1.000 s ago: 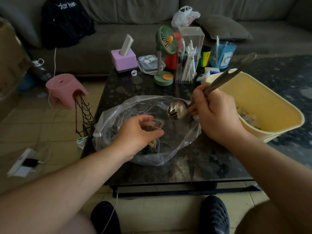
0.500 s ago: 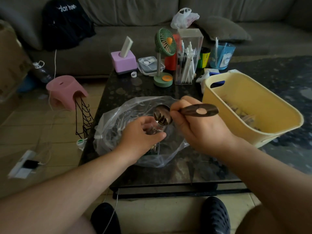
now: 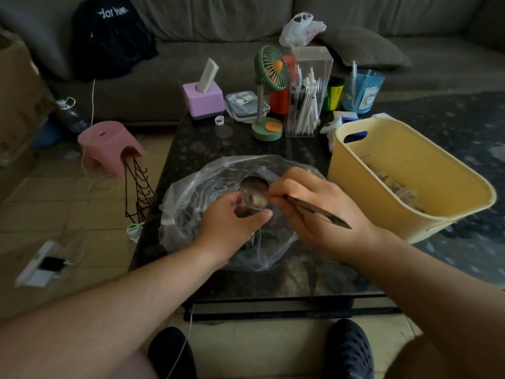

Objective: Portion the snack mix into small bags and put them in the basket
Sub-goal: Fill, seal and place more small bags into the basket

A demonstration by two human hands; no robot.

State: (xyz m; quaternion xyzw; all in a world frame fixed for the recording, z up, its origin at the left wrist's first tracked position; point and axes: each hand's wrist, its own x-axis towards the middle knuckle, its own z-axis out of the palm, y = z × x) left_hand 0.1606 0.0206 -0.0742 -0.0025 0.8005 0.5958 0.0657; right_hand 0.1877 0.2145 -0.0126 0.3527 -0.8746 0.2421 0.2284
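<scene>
— How many views do I get?
— One, worn on the head. I look forward and down from above the desk (image 3: 191, 165), near enough that both forearms fill the bottom edge.
— How far does it reach?
— Wide: floor (image 3: 68, 214) on the left, sofa (image 3: 218, 28) across the top.

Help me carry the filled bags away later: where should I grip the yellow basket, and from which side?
Take the yellow basket by its cut-out handle slot at the far end wall, coming from above the rim with fingers hooked through. The slot is open and unobstructed there. The near end likely needs a second hand under the rim, since any matching slot is not visible.
</scene>
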